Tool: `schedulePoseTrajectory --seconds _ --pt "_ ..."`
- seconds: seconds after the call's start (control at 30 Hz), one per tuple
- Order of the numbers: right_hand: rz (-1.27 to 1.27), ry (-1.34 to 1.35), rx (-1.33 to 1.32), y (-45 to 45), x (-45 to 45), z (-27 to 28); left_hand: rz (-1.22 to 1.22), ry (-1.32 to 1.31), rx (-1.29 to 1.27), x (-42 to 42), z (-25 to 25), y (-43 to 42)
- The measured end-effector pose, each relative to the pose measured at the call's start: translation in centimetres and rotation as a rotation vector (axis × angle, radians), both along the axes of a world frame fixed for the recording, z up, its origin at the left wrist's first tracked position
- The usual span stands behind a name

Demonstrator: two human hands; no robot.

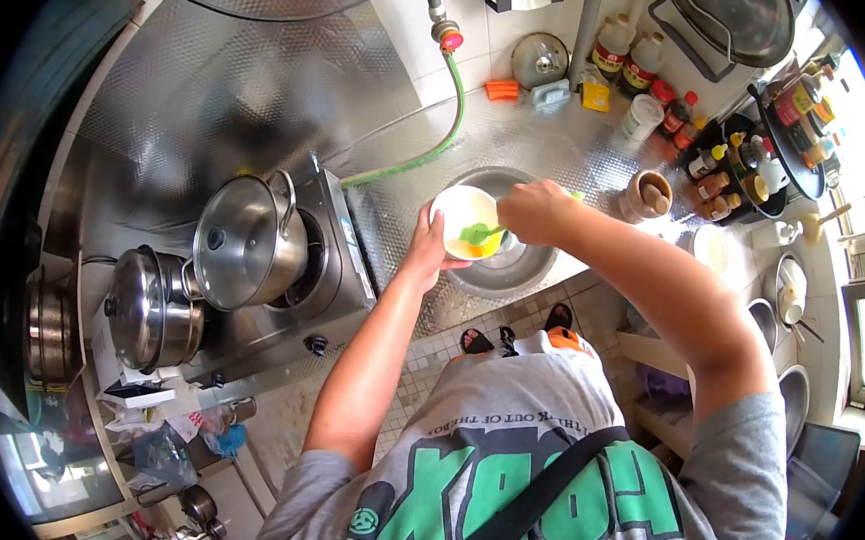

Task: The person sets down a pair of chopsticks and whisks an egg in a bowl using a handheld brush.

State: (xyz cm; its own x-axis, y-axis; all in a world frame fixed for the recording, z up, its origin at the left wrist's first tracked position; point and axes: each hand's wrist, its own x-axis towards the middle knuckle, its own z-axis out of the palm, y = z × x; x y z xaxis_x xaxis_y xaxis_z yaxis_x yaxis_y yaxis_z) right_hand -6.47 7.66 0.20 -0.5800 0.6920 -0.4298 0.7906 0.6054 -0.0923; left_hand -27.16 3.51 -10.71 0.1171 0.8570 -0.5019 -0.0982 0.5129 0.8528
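Note:
My left hand (pixel 425 243) is closed round the side of a small white bowl (pixel 451 207), tilted a little toward me. Yellow liquid (pixel 486 248) that looks like beaten egg lies in it. My right hand (pixel 537 213) grips a green spoon (pixel 474 234), its head down in the yellow liquid and the handle end poking out beyond my fist. Below both hands, a round grey metal basin (pixel 536 269) sits at the counter's front edge, partly covered by the bowl and my right hand.
A steel pot (pixel 244 247) stands on the gas stove (pixel 354 249) at left, beside another lidded pot (pixel 134 309). A green hose (pixel 456 106) runs along the counter. Sauce bottles (pixel 628 58), a wooden pestle-and-mortar-like cup (pixel 646 197) and seasoning racks (pixel 760 173) line the right.

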Motion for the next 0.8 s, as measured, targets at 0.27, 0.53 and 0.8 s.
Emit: schedulePoseTrajectory --seconds 0.27,0.53,0.8 --pt "-0.38 0.133 -0.127 -2.6 -0.2 -3.9 0.03 -0.039 -0.007 1.4 -0.4 1.0" --pt "-0.387 0.551 -0.046 -2.7 3.0 -6.1 0.18 -0.291 -0.084 3.9 -0.2 -0.2" --pt "-0.707 1.077 0.163 -1.6 19.7 -1.0 0.284 -0.363 -0.101 7.5 0.1 -1.2"
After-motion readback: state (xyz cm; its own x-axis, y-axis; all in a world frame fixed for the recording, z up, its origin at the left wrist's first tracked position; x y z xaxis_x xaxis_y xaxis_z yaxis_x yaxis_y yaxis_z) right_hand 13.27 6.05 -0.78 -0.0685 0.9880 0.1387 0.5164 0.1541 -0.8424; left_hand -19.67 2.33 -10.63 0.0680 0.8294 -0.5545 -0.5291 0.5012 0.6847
